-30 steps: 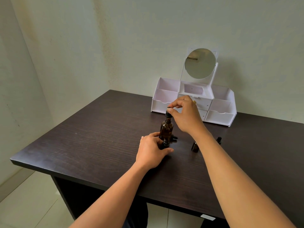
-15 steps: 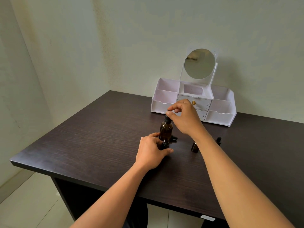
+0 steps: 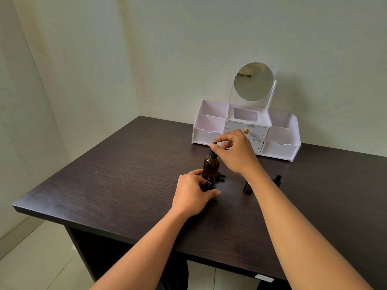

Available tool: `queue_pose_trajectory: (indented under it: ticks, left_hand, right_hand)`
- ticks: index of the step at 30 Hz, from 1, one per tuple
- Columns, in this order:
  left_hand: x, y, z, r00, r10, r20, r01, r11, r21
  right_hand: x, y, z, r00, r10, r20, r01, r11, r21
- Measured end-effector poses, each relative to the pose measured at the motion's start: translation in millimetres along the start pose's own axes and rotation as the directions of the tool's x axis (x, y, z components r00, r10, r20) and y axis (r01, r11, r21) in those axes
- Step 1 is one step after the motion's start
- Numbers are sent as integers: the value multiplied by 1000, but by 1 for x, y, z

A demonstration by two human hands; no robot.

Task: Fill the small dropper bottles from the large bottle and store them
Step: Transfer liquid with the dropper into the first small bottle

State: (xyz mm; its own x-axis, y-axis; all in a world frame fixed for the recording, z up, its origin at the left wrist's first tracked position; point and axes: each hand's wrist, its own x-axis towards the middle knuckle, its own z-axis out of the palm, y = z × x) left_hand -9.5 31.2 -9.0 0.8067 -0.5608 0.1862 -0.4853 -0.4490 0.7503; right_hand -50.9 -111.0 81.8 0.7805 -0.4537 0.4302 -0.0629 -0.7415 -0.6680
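One dark table (image 3: 104, 185). One white organizer (image 3: 280, 132) with mirror, far right. One large bottle (image 3: 211, 165), centre; right hand (image 3: 236, 155) pinches its dropper top (image 3: 213, 151) between thumb and forefinger. Three small ones: held dropper bottle (image 3: 210, 182), gripped in curled left hand (image 3: 192, 193); middle dropper bottle (image 3: 248, 188) and right dropper bottle (image 3: 277, 180), standing right.

The left hand (image 3: 192, 193) and right hand (image 3: 236, 153) are bare, and both forearms (image 3: 303, 227) run bare to the view's lower edge. Between them, below the table's (image 3: 104, 185) near edge, a dark cloth (image 3: 173, 275) shows, garment unclear.
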Motion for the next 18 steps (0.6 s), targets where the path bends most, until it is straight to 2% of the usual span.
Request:
queue_pose_trajectory:
  ticks: [18]
  left_hand:
    - [4, -4, 3, 1000, 9, 3, -9, 1000, 10]
  right_hand:
    - [-1, 2, 0, 1000, -13, 6, 12, 1000, 4]
